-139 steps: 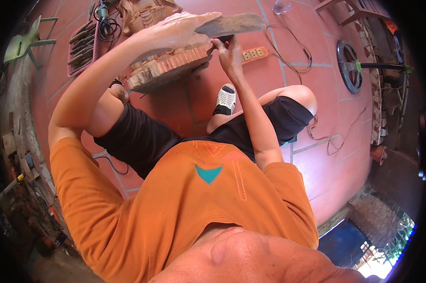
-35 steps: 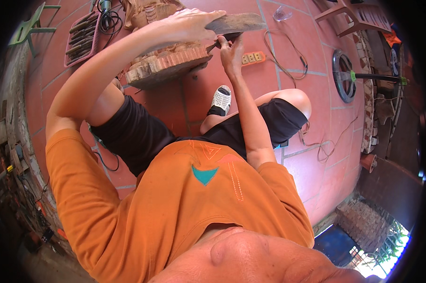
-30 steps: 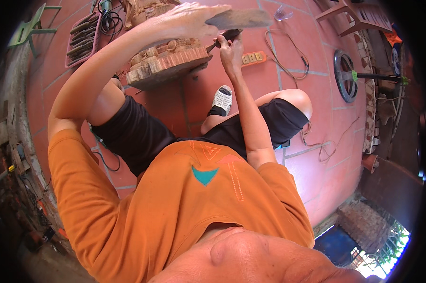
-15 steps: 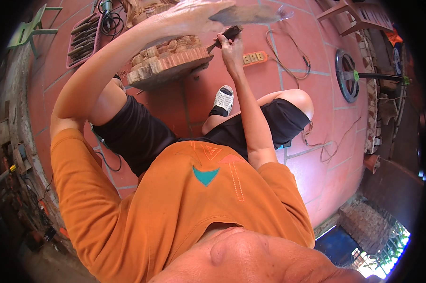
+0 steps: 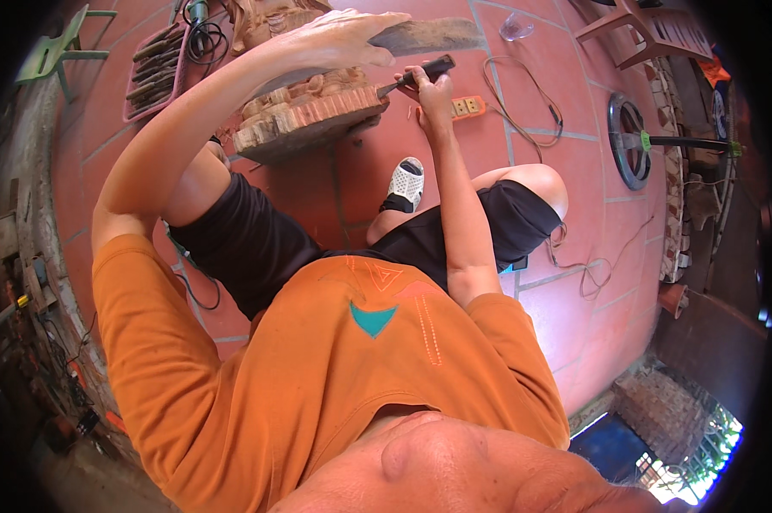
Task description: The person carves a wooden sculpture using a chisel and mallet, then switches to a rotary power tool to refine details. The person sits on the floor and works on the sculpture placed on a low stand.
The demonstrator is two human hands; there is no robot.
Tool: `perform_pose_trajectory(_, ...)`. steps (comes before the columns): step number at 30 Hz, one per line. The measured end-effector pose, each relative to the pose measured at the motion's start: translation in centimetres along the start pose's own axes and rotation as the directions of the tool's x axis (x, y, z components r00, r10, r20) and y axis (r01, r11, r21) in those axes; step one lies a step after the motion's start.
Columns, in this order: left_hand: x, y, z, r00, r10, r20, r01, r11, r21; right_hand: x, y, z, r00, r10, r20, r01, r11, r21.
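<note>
Right hand (image 5: 427, 81) is wrapped tight round a dark-handled chisel (image 5: 416, 75), fingers closed on the handle, blade angled down and left so its tip meets the near edge of the carving (image 5: 305, 111). That carving, a thick reddish wood block with relief work cut into its top, sits raised and tilted in front of the knees, likely so the worked face leans toward the person. Left hand (image 5: 352, 34) reaches over the top, fingers together and curled on a flat grey board (image 5: 437, 36) that lies across the far side of the block; the palm presses down, which looks like bracing against the chisel's push. Whether the board is loose or part of the stand, I cannot tell.

Seated low on the red tile floor (image 5: 557, 162), one white shoe (image 5: 405, 184) planted just below the block, legs apart around it. An orange power strip (image 5: 469, 106) lies right beside the chisel hand, its cable looping off across the tiles. Far left, a pink tray (image 5: 151, 68) with more tools sits within reach of the left arm. A round fan (image 5: 629, 137) stands off to the right, a green chair (image 5: 61, 47) top left.
</note>
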State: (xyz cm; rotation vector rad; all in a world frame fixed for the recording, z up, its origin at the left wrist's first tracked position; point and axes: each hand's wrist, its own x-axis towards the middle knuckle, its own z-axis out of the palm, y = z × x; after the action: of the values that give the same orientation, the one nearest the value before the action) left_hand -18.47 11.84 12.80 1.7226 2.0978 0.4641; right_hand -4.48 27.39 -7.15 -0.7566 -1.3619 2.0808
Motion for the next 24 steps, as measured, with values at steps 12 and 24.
perform_pose_trajectory(12, -1.6, -0.9, -1.0, 0.999, 0.024, -0.034, -0.023, 0.999, 0.037, -1.2, -0.3, 2.3, 0.974, -0.226, 0.029, 0.228, 0.959, -0.168)
perform_pose_trajectory(24, -1.5, -1.1, -0.9, 0.996, 0.078, -0.043, -0.077, 0.997, 0.012, -0.7, 0.2, 2.6, 0.976, -0.218, 0.016, 0.219, 0.971, -0.096)
